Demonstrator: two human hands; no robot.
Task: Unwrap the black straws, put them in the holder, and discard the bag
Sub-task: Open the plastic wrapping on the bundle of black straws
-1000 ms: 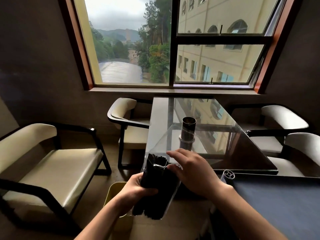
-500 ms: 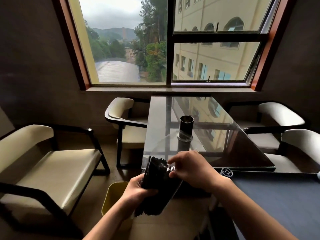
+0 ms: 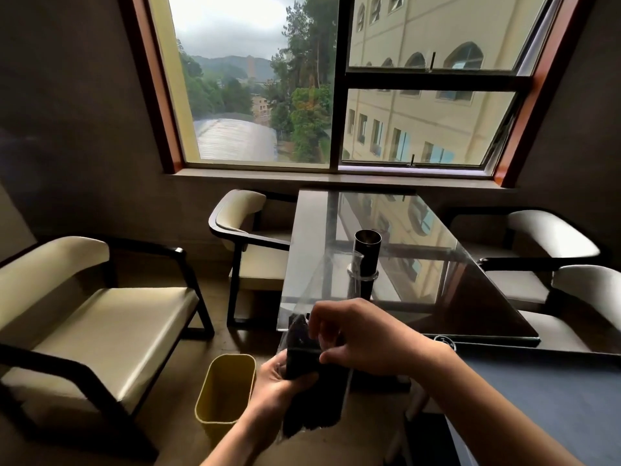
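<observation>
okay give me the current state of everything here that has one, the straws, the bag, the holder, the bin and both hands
black straws: bundled, inside the bag
bag: clear, top drawn upward
holder: upright on the glass table, no straws seen in it
yellow bin: on the floor, open, looks empty
left hand: gripping the bundle
right hand: pinching the bag's top

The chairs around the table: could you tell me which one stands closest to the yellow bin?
The large cream chair at the left, right beside the yellow bin.
</observation>
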